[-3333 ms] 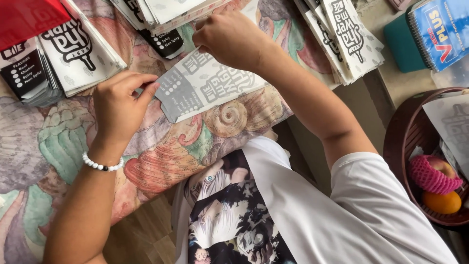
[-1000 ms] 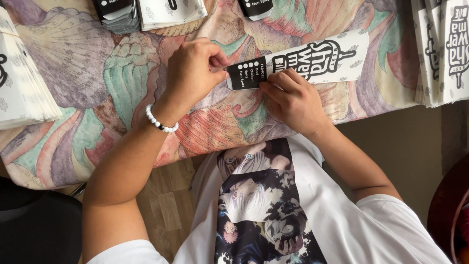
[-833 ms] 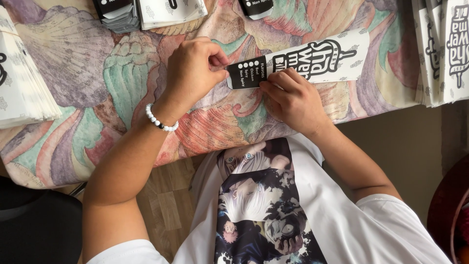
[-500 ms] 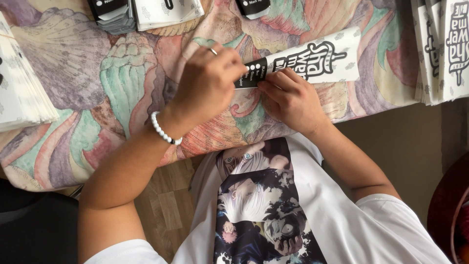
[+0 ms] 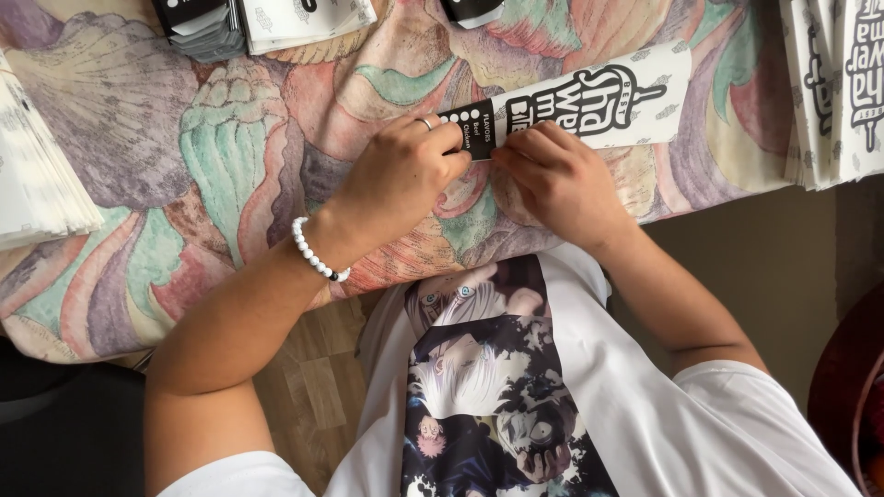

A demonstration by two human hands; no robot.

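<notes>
Pressing folded paper sleeve [image 5: 580, 106] — both hands, cloth-covered table [image 5: 230, 166]

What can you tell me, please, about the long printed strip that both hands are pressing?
The long printed strip looks like folded white card or paper with bold black lettering and a black end panel with white dots. It lies flat, slightly slanted, on the shell-patterned cloth. The left hand pinches its black end; the right hand presses its lower edge.

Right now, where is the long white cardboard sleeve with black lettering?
In the head view, the long white cardboard sleeve lies at upper centre on the shell-patterned tablecloth, its black left end pinched between the left hand and right hand.
</notes>
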